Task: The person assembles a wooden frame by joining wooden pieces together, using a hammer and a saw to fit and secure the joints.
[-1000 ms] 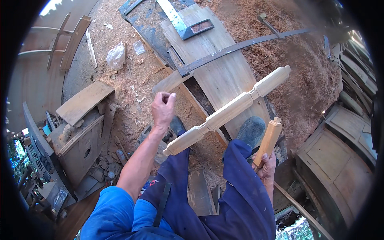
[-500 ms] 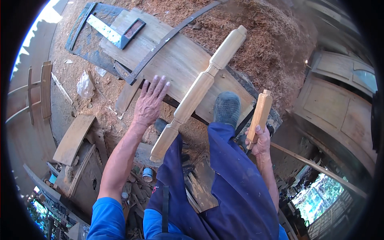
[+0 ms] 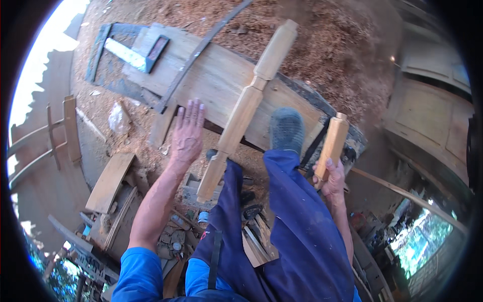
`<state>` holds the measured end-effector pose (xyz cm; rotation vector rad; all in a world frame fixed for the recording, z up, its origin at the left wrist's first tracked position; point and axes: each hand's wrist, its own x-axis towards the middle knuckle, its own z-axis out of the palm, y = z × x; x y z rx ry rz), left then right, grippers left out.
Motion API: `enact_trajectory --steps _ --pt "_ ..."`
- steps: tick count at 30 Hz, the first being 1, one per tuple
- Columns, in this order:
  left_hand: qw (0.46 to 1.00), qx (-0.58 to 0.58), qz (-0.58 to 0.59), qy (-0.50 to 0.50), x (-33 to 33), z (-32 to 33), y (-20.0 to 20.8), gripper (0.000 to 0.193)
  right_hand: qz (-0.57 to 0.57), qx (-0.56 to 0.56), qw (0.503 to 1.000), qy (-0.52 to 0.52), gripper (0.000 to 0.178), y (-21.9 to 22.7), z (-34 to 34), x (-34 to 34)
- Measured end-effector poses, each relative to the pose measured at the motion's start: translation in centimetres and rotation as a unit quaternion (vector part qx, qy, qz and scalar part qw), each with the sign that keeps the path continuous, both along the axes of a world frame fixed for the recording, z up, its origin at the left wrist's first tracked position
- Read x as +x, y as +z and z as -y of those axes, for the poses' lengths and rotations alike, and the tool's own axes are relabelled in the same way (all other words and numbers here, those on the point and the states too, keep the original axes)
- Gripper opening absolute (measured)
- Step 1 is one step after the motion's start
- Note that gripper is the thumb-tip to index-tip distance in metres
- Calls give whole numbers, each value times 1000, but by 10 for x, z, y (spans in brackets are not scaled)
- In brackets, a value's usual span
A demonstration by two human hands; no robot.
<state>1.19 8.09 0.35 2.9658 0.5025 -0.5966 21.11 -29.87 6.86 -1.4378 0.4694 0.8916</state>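
Observation:
A long turned wooden post (image 3: 246,108) lies slanted across a wide plank (image 3: 211,80), its near end over my blue-trousered knee. My left hand (image 3: 187,133) is flat and open, fingers spread, just left of the post, not touching it. My right hand (image 3: 332,177) grips the lower end of a short wooden mallet (image 3: 332,142), held upright at the plank's right end. My foot in a grey sock (image 3: 287,130) rests on the plank between post and mallet.
A curved dark metal bar (image 3: 201,48) and a framed saw-like tool (image 3: 128,53) lie at the plank's far left. Sawdust (image 3: 327,45) covers the ground. Scrap boards and a box of small items (image 3: 118,196) sit at lower left; wooden panels (image 3: 432,121) stand right.
My view has swung, so the plank and post look more upright. My left hand went from a loose fist above the post to a flat open palm beside it. The mallet stays gripped.

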Motion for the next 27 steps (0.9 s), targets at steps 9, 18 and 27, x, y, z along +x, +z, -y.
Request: enact_trajectory --steps 9,18,27 --pt "848 -127 143 494 -116 -89 -17 45 18 -18 1000 10 58 -8 21 -3" --pt "684 -515 36 516 -93 -148 -47 45 48 -57 995 72 51 10 10 17" --pt "646 -531 106 538 -130 -133 -43 36 29 -59 970 234 49 45 -76 8"
